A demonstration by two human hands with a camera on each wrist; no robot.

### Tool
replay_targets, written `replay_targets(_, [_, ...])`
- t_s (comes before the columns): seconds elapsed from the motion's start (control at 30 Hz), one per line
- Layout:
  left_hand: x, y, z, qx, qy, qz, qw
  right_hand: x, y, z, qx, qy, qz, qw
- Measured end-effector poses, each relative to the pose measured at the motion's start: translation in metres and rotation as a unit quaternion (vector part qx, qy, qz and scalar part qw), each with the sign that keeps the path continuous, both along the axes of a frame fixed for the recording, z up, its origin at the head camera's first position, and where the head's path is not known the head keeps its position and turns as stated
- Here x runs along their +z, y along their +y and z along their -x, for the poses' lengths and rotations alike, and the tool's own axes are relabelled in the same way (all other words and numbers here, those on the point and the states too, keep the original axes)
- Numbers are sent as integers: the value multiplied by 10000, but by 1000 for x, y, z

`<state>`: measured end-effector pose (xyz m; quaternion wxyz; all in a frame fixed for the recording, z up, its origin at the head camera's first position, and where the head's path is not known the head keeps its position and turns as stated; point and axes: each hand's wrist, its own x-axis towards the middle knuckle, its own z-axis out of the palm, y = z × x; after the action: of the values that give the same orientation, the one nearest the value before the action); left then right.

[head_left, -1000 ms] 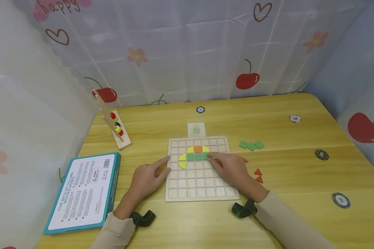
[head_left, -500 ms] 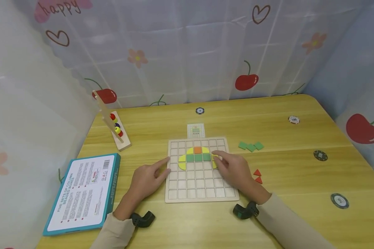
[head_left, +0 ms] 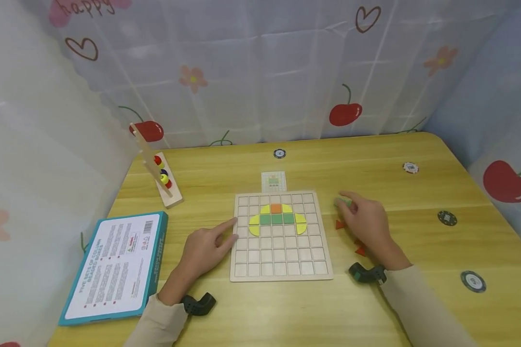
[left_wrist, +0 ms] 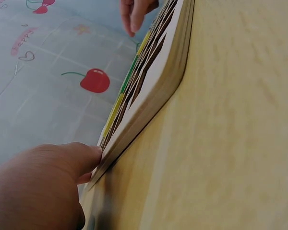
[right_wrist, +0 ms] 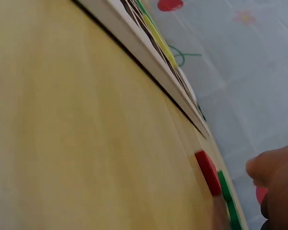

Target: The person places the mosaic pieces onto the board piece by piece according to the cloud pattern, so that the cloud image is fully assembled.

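Observation:
A pale wooden grid board (head_left: pixel 271 255) lies on the table with an arch of yellow quarter-round tiles (head_left: pixel 301 223), green square tiles (head_left: pixel 277 219) and one orange square tile (head_left: pixel 276 208). My left hand (head_left: pixel 202 248) rests at the board's left side, thumb and forefinger apart and touching its edge. To the right of the board, my right hand (head_left: pixel 366 221) is over the loose green squares (head_left: pixel 342 202), its fingertips right at them and hiding most of them. Red triangle tiles (head_left: pixel 339 225) lie beside and under this hand; in the right wrist view a red tile (right_wrist: pixel 208 172) sits close to the green ones.
A small pattern card (head_left: pixel 273 181) lies behind the board. At left are a blue-edged box (head_left: pixel 113 270) and a wooden bead stand (head_left: pixel 170 193). Several round chips, one grey-green (head_left: pixel 473 281) and one black (head_left: pixel 447 218), are spread around the table. A printed curtain hangs behind.
My right hand has left the board and moved right to the loose green squares. A pair of yellow quarter-rounds now shows at the arch's right end. The left hand stays put.

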<state>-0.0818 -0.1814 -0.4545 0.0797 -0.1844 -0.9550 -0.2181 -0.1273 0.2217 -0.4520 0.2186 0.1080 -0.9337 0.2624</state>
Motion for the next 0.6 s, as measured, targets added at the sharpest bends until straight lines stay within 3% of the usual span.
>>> replay_targets(0.23, [0, 0, 1, 4, -37, 14, 10000, -2, 17, 5, -24, -894, -9, 9960])
replay_targets(0.6, [-1, 0, 1, 21, -82, 43, 10000, -6, 15, 5, -41, -1030, -273, 9943])
